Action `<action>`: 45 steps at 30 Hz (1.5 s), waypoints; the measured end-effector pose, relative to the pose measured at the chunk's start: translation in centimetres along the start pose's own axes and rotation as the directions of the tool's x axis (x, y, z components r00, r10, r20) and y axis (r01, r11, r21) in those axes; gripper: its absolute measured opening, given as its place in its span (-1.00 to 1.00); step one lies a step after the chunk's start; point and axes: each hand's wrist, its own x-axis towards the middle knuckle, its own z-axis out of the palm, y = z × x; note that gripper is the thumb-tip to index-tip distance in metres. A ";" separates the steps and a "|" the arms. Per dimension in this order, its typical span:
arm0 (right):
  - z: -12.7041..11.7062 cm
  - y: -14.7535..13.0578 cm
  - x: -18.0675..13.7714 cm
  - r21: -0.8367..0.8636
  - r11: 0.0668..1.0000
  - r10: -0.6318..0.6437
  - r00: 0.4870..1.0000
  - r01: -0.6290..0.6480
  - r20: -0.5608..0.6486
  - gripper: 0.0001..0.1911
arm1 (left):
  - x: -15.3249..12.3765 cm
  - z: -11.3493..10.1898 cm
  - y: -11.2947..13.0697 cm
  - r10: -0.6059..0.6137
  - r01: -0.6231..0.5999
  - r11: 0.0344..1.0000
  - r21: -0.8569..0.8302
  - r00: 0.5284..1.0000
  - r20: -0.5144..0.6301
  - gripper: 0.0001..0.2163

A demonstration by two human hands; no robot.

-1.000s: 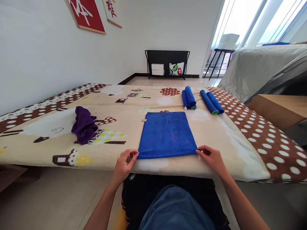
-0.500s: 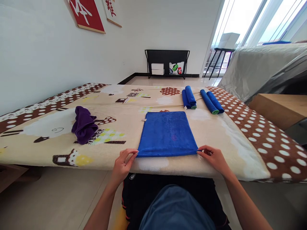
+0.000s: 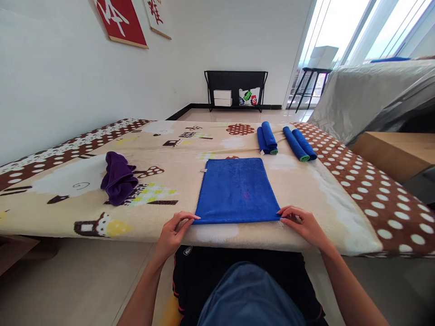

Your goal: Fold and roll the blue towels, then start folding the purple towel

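Observation:
A blue towel [image 3: 238, 190] lies spread flat on the patterned blanket [image 3: 183, 176], a small white tag at its left edge. At its near left corner my left hand [image 3: 174, 232] pinches the edge between thumb and fingers. My right hand [image 3: 304, 226] pinches the near right corner the same way. The near edge runs straight between both hands. Farther back to the right lie a pair of rolled blue towels [image 3: 267, 138] and a second rolled pair [image 3: 299, 144], with green showing at their ends. A crumpled purple cloth [image 3: 118, 179] rests to the left.
The blanket covers a bed whose near edge is just in front of my body. A wooden box-like piece [image 3: 396, 154] stands beyond the right side, near a plastic-covered item [image 3: 377, 86]. A black rack [image 3: 236, 80] stands against the far wall.
Both hands still hold the near corners, with fingers shifted slightly inward over the towel's edge. The near edge looks a little flatter. The other cloths have not moved.

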 end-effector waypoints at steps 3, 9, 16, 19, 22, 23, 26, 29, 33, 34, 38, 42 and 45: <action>-0.1 0.3 -0.1 0.061 0.998 0.017 1.000 -0.018 0.010 -0.67 | 0.0 -0.1 -0.1 -0.004 0.004 1.000 0.003 1.000 0.000 -0.87; -0.1 0.9 -0.1 -0.018 0.997 0.076 0.997 -0.076 -0.014 -0.61 | 0.3 0.6 -0.8 -0.024 0.031 0.997 0.073 0.995 -0.098 -0.85; 1.2 1.3 1.4 -0.179 0.979 0.070 0.984 -0.100 -0.164 -0.60 | 1.3 2.8 0.0 0.036 0.053 0.962 0.269 0.948 -0.315 -0.80; 1.3 1.3 1.8 -0.244 0.964 0.061 0.982 -0.105 -0.180 -0.62 | 1.2 3.1 0.2 0.186 0.000 0.862 0.507 0.930 -0.316 -0.85; 1.4 1.2 2.0 -0.283 0.956 0.026 0.985 -0.075 -0.173 -0.66 | 0.8 3.2 0.2 0.223 -0.023 0.779 0.627 0.944 -0.243 -0.86; 1.5 1.2 2.0 -0.294 0.954 0.012 0.984 -0.064 -0.176 -0.67 | 0.7 3.2 0.2 0.226 -0.030 0.761 0.648 0.949 -0.221 -0.86; 1.7 1.3 2.0 -0.334 0.942 -0.041 0.975 -0.035 -0.218 -0.72 | 0.6 3.5 0.2 0.243 -0.038 0.722 0.691 0.949 -0.202 -0.81; 2.1 1.5 1.5 -0.395 0.919 -0.134 0.958 0.024 -0.255 -0.75 | 0.8 3.4 -0.2 0.261 -0.061 0.722 0.689 0.946 -0.191 -0.77; 2.1 1.9 0.7 -0.450 0.874 -0.262 0.957 0.183 -0.121 -0.69 | 0.7 2.4 -0.9 0.325 -0.198 0.741 0.641 0.942 -0.085 -0.74; 2.0 2.0 0.6 -0.459 0.862 -0.284 0.955 0.215 -0.085 -0.65 | 0.6 2.2 -1.0 0.338 -0.218 0.740 0.637 0.939 -0.072 -0.74; 2.1 1.5 0.5 -0.557 0.795 -0.336 0.939 0.239 -0.077 -0.67 | 0.3 2.6 0.1 0.324 -0.204 0.732 0.650 0.944 -0.068 -0.84; 3.3 -0.2 1.3 -0.682 0.716 -0.364 0.914 0.151 -0.181 -0.80 | 1.0 4.4 1.9 0.260 -0.081 0.720 0.690 0.952 -0.159 -0.83; 4.7 -1.4 1.9 -0.737 0.672 -0.367 0.897 0.073 -0.245 -0.73 | 1.7 5.5 3.0 0.216 0.003 0.673 0.739 0.955 -0.201 -0.78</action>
